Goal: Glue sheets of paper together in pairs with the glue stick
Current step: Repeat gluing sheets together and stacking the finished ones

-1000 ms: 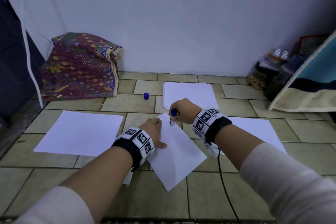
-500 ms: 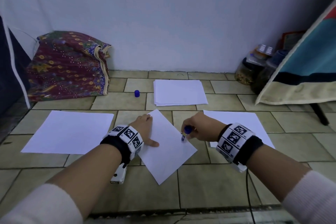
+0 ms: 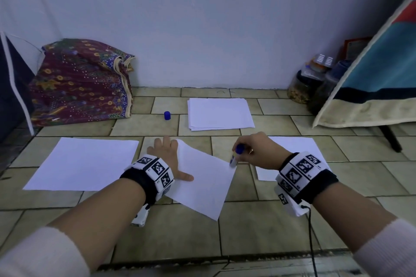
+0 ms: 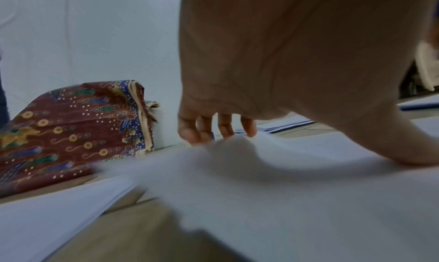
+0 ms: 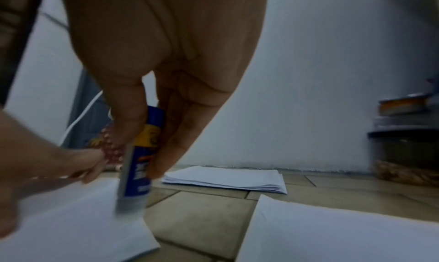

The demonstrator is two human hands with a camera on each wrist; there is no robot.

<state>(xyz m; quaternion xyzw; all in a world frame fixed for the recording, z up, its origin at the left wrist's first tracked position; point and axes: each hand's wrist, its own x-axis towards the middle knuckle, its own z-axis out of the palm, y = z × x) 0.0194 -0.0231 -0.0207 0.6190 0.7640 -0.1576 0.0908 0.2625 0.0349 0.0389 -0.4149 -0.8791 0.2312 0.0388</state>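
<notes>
Head view shows your angled sheet [image 3: 200, 177] as the landmark on the tiled floor [image 3: 180, 236], with the paper stack [image 3: 220, 113] beyond it and single sheets on either side. Your left hand [image 3: 167, 159] lies flat, fingers spread, pinning its far-left corner. Your right hand [image 3: 256, 152] is curled round the glue stick [image 3: 236, 156], tip at the sheet's right corner. Running past that edge could curl the corner or smear glue onto the floor. The blue cap [image 3: 167, 115] sits beyond the sheet.

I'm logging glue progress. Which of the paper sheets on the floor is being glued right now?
The tilted middle sheet: the left hand presses it flat while the right hand runs the glue stick along its right corner. The others lie untouched.
</notes>
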